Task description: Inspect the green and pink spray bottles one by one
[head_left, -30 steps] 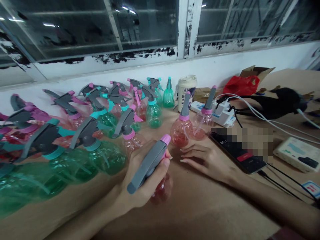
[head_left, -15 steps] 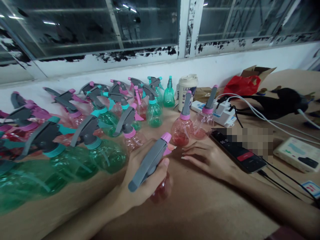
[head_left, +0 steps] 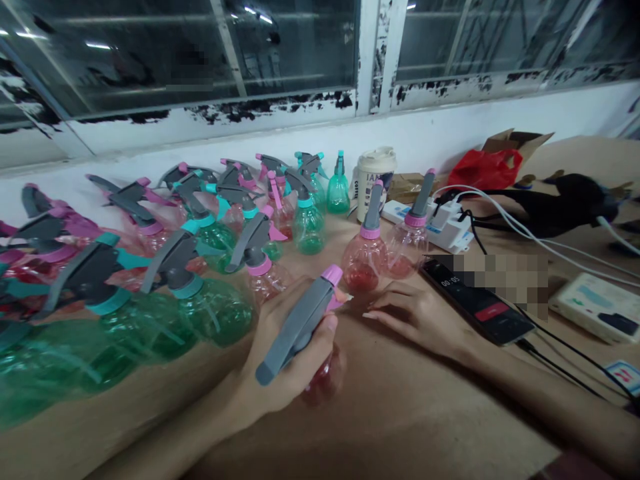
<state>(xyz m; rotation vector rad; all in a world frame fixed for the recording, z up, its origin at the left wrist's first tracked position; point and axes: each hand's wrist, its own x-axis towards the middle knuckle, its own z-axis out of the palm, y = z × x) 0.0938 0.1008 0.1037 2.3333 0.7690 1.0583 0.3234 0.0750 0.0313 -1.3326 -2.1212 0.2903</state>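
My left hand (head_left: pixel 287 350) is wrapped round the neck of a pink spray bottle (head_left: pixel 323 373) with a grey trigger head (head_left: pixel 297 323) and a pink nozzle; the bottle stands on the brown table. My right hand (head_left: pixel 417 317) rests on the table just right of it, fingers loosely stretched toward the nozzle, holding nothing. Two more pink bottles (head_left: pixel 364 257) stand right behind the hands.
Several green and pink spray bottles (head_left: pixel 200 293) crowd the table's left and back. A phone (head_left: pixel 477 303) with a cable lies right of my right hand. A paper cup (head_left: pixel 374 175), a power strip (head_left: pixel 443 227), white cables, a red bag (head_left: pixel 483 170) and a white box (head_left: pixel 595 307) sit further right.
My right hand has crept slightly left toward the bottle's nozzle. My left hand keeps its grip and the bottle has hardly moved.
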